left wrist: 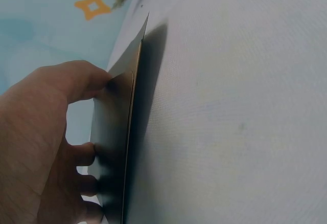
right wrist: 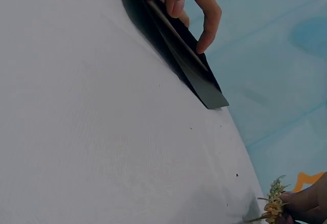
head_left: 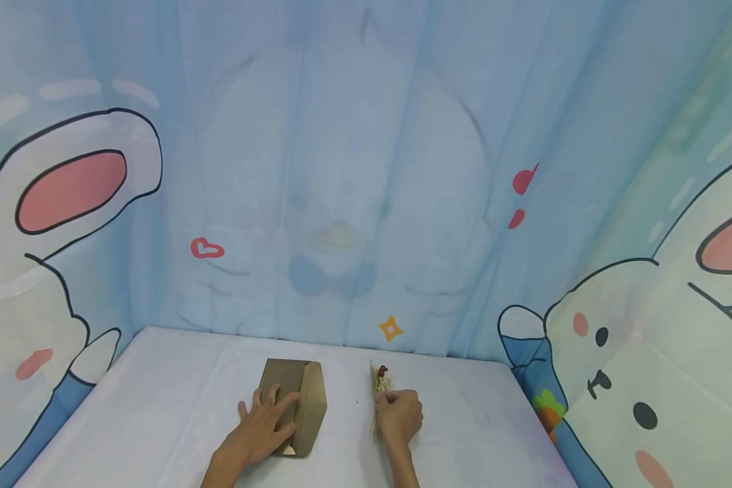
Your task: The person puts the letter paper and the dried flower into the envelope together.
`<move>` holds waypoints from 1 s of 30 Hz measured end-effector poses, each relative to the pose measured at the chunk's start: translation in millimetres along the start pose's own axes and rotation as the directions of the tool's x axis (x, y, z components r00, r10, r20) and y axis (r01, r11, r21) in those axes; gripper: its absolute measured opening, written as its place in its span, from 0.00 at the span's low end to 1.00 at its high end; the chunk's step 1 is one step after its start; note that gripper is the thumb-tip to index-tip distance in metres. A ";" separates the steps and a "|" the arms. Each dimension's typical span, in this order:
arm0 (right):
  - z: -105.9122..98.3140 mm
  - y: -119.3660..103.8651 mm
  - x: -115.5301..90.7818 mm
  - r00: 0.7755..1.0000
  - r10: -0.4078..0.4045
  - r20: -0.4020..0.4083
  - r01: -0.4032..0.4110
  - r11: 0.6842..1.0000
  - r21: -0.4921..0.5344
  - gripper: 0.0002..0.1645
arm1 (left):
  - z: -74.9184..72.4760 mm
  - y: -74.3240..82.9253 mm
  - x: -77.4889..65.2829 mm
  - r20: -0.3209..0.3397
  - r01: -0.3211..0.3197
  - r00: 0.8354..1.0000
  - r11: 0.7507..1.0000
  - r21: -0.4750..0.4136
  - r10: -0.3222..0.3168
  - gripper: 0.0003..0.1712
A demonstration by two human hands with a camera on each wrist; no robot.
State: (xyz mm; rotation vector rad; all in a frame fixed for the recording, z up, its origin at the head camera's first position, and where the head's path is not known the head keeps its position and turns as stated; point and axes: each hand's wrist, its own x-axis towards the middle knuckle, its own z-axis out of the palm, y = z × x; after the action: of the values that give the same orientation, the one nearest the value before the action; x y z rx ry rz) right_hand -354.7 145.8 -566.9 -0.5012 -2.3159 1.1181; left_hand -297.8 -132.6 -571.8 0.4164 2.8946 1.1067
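A brown-gold paper envelope lies on the white cloth with its flap opened out to the right. My left hand rests on it, fingers spread and fingertips pressing its upper face. Seen from the left wrist, the envelope stands slightly off the cloth along its edge. To the right, my right hand pinches a small bunch of dried flowers with a dark red bloom near its top. The flowers show beside the right fingertips in the right wrist view; part of the stems is hidden behind that hand.
White cloth covers the table, with small dark specks on it near the flowers. A light blue curtain printed with cartoon rabbits hangs behind the table's far edge and along both sides.
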 end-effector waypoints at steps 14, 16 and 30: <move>8.0 -25.8 -12.7 0.997 -0.081 0.001 0.081 0.995 0.055 0.03 | -0.7 -0.8 0.6 0.003 -0.006 1.000 1.000 0.021 0.006 0.35; 9.9 -30.4 -15.6 0.995 -0.096 0.005 0.096 0.993 0.066 0.04 | -1.1 -1.0 1.0 -0.004 -0.014 1.000 1.000 0.027 0.014 0.35; 39.7 -56.6 -47.5 0.986 -0.150 0.069 0.145 0.987 0.072 0.08 | 1.9 -2.7 2.9 -0.019 -0.003 1.000 1.000 0.026 0.004 0.35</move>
State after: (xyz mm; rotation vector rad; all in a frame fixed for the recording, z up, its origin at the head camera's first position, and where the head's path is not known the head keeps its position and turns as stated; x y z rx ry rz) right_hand -346.1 63.1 -556.2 -0.2630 -2.3280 1.1554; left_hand -301.0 -132.5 -574.8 0.4142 2.9289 1.0809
